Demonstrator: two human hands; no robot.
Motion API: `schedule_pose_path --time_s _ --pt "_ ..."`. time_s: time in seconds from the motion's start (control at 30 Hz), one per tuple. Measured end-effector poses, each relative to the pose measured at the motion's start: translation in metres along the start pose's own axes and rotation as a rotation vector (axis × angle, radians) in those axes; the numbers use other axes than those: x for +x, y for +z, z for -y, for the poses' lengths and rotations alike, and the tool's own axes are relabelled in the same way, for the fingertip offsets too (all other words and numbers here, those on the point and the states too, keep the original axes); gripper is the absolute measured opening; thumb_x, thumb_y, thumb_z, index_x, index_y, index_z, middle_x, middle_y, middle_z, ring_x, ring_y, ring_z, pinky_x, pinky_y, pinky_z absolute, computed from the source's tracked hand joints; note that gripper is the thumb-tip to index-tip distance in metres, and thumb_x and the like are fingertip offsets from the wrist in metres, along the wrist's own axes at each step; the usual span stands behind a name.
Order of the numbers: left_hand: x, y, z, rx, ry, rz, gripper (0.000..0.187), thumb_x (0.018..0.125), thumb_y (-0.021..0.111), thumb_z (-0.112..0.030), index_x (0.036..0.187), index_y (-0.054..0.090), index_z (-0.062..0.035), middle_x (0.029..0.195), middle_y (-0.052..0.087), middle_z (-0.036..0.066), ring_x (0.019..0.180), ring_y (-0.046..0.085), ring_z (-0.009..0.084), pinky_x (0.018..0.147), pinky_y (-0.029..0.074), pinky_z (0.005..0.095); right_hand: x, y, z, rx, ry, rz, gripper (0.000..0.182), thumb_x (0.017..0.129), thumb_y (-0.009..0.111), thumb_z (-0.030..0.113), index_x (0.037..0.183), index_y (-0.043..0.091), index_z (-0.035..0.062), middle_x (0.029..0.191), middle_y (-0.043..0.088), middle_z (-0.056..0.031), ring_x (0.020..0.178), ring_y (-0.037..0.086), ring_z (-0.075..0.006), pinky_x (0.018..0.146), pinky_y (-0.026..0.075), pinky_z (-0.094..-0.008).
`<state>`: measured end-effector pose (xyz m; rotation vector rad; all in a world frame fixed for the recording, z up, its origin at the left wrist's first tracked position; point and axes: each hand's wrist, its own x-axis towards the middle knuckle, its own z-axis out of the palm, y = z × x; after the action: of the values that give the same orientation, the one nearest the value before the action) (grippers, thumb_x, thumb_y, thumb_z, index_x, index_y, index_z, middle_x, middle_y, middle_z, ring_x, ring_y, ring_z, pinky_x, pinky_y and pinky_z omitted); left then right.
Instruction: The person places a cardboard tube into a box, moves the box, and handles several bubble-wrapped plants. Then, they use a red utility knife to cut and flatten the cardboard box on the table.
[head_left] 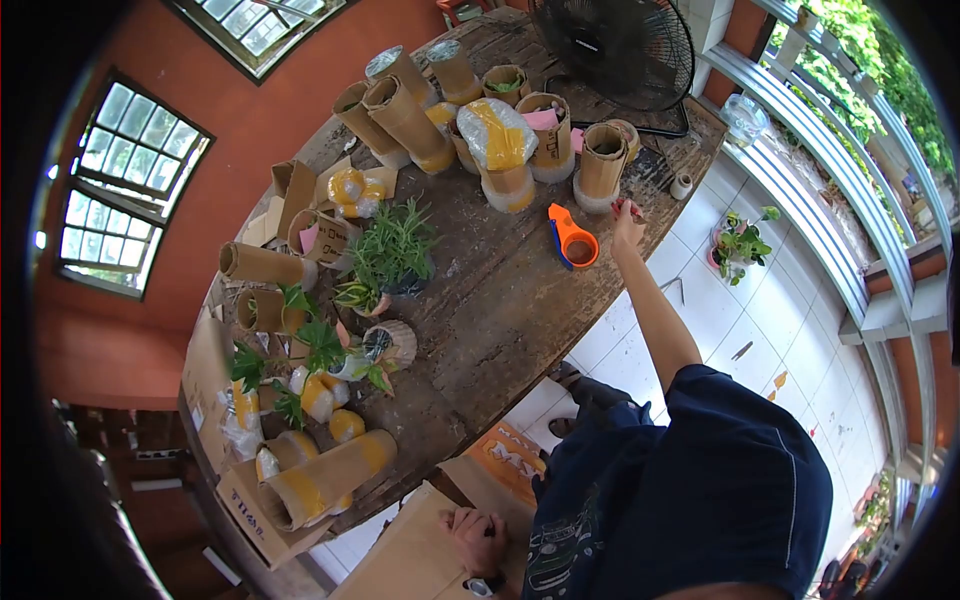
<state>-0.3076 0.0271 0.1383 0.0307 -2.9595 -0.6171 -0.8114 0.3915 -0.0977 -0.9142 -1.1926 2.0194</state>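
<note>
My right hand (628, 228) reaches over the table's right edge, its fingers closed on a small red object (622, 206), perhaps a handle; its kind is too small to tell. Close by on the wood lies an orange and blue tape dispenser (576, 243). A cardboard tube (602, 165) with a bubble-wrapped base stands just beyond that hand. Low in the view, my left hand (475, 538), wearing a watch at the wrist, rests with curled fingers on a cardboard box (400, 540) and seems to grip its flap. The fingertips are partly hidden.
Several cardboard-wrapped pots, one a taped bubble-wrapped bundle (500, 135), stand along the table's (470, 330) far side. Leafy plants (390, 240) and a lying cardboard tube (330, 480) occupy the left. A black fan (620, 50) stands at the back. A potted plant (738, 248) sits on the tiled floor.
</note>
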Motion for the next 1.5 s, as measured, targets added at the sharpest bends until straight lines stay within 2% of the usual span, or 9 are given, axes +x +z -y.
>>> schedule_pose_path --time_s 0.27,0.37,0.47,0.7,0.8,0.9,1.1,1.23,1.5 --pt "0.005 -0.001 0.000 -0.002 -0.017 0.009 0.023 0.064 0.072 -0.005 0.052 0.052 -0.0077 0.061 0.055 0.005 0.072 0.057 0.0227 0.082 0.036 0.0413 0.018 0.011 0.004 -0.111 0.011 -0.106 0.029 0.093 0.067 0.029 0.105 0.065 0.0032 0.095 0.072 -0.0110 0.078 0.073 -0.0206 0.065 0.057 -0.0302" --pt "0.004 -0.003 0.000 -0.006 -0.033 0.022 0.023 0.064 0.072 -0.005 0.052 0.052 -0.0082 0.061 0.056 0.004 0.071 0.058 0.0218 0.081 0.036 0.0406 0.009 0.018 0.028 -0.305 0.110 -0.178 0.022 0.096 0.062 0.020 0.108 0.066 0.0011 0.099 0.071 -0.0126 0.088 0.072 -0.0206 0.077 0.058 -0.0312" --pt "0.004 -0.004 -0.001 -0.009 -0.028 0.006 0.022 0.064 0.072 -0.005 0.053 0.052 -0.0076 0.062 0.056 0.005 0.071 0.058 0.0216 0.081 0.036 0.0403 0.013 0.018 0.027 -0.365 0.039 -0.190 0.033 0.091 0.067 0.027 0.108 0.062 -0.0007 0.097 0.072 -0.0153 0.082 0.074 -0.0208 0.063 0.057 -0.0312" --pt "-0.001 -0.005 -0.004 -0.022 -0.039 -0.006 0.021 0.064 0.072 -0.005 0.055 0.053 -0.0074 0.062 0.055 0.005 0.072 0.058 0.0218 0.081 0.037 0.0403 0.014 -0.023 0.019 0.028 0.170 0.192 0.027 0.096 0.062 0.012 0.120 0.056 0.0015 0.110 0.068 -0.0135 0.097 0.071 -0.0280 0.082 0.057 -0.0356" --pt "-0.001 -0.002 -0.007 -0.032 -0.038 -0.041 0.020 0.065 0.072 -0.004 0.056 0.053 -0.0080 0.062 0.055 0.004 0.072 0.058 0.0216 0.080 0.037 0.0407 -0.012 -0.058 0.015 0.040 0.154 0.173 0.022 0.096 0.062 0.014 0.116 0.063 0.0039 0.106 0.070 -0.0087 0.095 0.069 -0.0178 0.082 0.052 -0.0325" --pt "-0.001 -0.002 -0.011 -0.024 -0.057 -0.030 0.022 0.066 0.072 -0.004 0.057 0.053 -0.0090 0.062 0.054 0.004 0.071 0.057 0.0213 0.079 0.036 0.0410 -0.040 -0.104 0.006 -0.510 -0.174 0.285 0.033 0.095 0.061 0.004 0.128 0.056 0.0025 0.109 0.069 -0.0117 0.102 0.068 -0.0230 0.092 0.052 -0.0328" --pt "0.003 0.002 -0.009 -0.024 -0.038 -0.025 0.024 0.068 0.072 -0.005 0.056 0.052 -0.0098 0.064 0.055 0.003 0.072 0.058 0.0208 0.079 0.036 0.0411 -0.168 -0.133 0.053 -0.674 -0.344 0.661 0.027 0.095 0.064 0.008 0.121 0.062 0.0007 0.111 0.070 -0.0101 0.104 0.065 -0.0178 0.093 0.050 -0.0307" --pt "0.002 0.007 -0.007 -0.028 -0.025 -0.032 0.023 0.069 0.072 -0.006 0.056 0.053 -0.0099 0.064 0.056 0.003 0.074 0.058 0.0200 0.079 0.036 0.0406 -0.214 -0.139 0.063 -0.885 -0.574 0.898 0.026 0.092 0.069 0.014 0.114 0.063 0.0024 0.101 0.071 -0.0154 0.096 0.070 -0.0291 0.082 0.054 -0.0366" --pt "0.001 0.003 -0.011 -0.037 -0.059 -0.040 0.025 0.068 0.073 -0.005 0.055 0.051 -0.0076 0.062 0.054 0.004 0.073 0.058 0.0211 0.079 0.036 0.0400 -0.229 -0.127 0.053 -1.227 -0.426 0.979 0.031 0.090 0.070 0.033 0.103 0.070 0.0043 0.081 0.072 -0.0152 0.064 0.068 -0.0290 0.058 0.051 -0.0393"
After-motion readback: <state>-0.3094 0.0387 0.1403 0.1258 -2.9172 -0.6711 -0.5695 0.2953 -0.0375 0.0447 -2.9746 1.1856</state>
